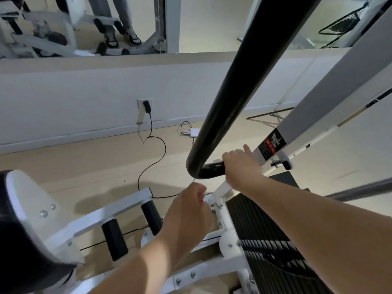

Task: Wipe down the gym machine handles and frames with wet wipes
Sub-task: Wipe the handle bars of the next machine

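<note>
Gym machine frame of white painted steel (118,205) fills the lower part of the view, beginning at the far left with a black padded seat on a white plastic shell (25,211). Two short black foam rollers (114,238) stick out from a white crossbar just right of it. Behind them a thin black cable (152,153) runs across the pale floor from a charger plugged into a white wall socket (145,105). Near centre, the left hand (191,206) reaches down with fingers curled at a white bolted joint; whether it holds a wipe cannot be told. Beside it, the right hand (239,166) is clasped around the lower bend of a thick glossy black curved handle bar (239,90). Black stacked weight plates (263,236) lie lower right, beneath the right forearm.
</note>
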Available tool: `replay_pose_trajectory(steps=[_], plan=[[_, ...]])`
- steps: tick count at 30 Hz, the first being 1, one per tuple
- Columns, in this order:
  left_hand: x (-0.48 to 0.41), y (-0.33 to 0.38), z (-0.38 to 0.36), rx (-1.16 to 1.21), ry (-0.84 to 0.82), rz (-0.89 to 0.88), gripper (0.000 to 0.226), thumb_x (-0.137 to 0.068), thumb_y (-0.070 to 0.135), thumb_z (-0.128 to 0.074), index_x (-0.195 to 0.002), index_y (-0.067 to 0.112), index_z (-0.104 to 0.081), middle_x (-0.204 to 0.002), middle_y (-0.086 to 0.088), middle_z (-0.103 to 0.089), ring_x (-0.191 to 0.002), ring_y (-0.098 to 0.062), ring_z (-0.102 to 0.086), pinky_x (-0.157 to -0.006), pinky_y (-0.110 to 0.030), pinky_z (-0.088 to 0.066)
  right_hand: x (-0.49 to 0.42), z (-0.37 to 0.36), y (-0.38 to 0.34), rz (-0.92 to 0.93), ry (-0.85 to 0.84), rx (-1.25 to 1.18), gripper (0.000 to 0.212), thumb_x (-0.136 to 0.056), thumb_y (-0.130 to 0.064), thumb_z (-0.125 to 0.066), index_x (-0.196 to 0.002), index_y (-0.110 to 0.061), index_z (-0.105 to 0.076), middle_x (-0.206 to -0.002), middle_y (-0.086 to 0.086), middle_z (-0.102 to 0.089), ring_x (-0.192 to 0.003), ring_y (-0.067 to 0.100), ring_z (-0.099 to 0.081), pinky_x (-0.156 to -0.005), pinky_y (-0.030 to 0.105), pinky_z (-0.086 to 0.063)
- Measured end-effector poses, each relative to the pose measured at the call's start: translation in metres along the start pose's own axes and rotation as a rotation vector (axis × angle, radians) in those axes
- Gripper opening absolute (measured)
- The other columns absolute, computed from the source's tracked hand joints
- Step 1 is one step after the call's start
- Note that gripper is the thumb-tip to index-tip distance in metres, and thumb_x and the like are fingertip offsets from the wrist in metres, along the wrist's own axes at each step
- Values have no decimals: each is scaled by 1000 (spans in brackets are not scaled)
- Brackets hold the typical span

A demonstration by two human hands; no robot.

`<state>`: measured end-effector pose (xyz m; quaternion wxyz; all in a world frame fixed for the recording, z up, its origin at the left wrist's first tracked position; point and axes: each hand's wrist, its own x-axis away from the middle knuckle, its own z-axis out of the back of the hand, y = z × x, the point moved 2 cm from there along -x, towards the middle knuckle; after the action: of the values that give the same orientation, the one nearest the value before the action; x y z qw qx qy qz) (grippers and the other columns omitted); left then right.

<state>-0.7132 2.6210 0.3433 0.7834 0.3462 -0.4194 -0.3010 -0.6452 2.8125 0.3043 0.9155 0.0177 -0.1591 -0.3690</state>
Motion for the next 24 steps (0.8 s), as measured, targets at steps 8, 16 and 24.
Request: replay_pose_trajectory(steps=[8, 16, 24], plan=[[-10, -6, 14, -58, 56, -29, 25, -99, 17, -48, -112, 34, -59, -106, 17, -65, -90, 2, -61, -69, -7, -42, 36, -29, -35, 152, 250, -214, 75, -84, 6, -39, -157, -9, -33, -164, 8, -34, -159, 26, -13, -129, 45, 4], [-6, 13, 13, -308, 55, -343, 26, -99, 16, -46, -117, 31, -59, -112, 16, -63, -101, -2, -59, -86, -20, -48, 30, -25, -16, 47, 214, -245, 63, -87, 0, -53, -148, -6, -46, -157, 13, -45, -156, 33, -20, -129, 47, 1], [-57, 47, -40, -1029, 3, -524, 91, -100, 7, -43, -152, 2, 31, -170, -20, 12, -158, -31, 9, -129, -38, 3, 37, -21, -2, 156, 108, -648, 86, -92, -17, -66, -164, -23, -20, -169, -8, -21, -158, 5, -1, -129, 48, 0]])
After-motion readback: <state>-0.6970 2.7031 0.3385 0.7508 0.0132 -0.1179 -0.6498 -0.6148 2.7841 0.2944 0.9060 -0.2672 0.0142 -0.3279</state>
